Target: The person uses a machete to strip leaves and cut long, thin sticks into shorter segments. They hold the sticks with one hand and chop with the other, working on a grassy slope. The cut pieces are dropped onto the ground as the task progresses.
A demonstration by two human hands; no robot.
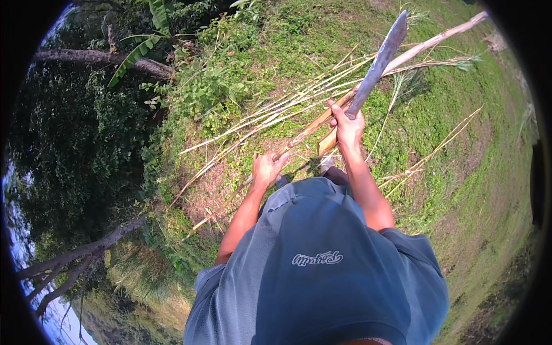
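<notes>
My right hand [349, 131] is closed around the handle of a machete [382, 62]. Its long, dull grey blade points up and away to the right. In my left hand [266, 170], lower and to the left, is a long brown stalk [311, 126]. This stalk slants from the ground at lower left up toward the machete's handle, passing close beside my right fingers; whether they touch it I cannot tell. Behind the blade lies a thick pale pole [422, 48], its near part running under my right hand to a cut-looking yellowish end [326, 142].
Several thin, pale stalks [270, 117] lie across the grass beyond my hands. More dry stalks [445, 144] rest at the right. Dense bushes [86, 132] border the left, with a fallen trunk [98, 56] and bare branches [92, 248]. My shoe [326, 164] shows below the pole.
</notes>
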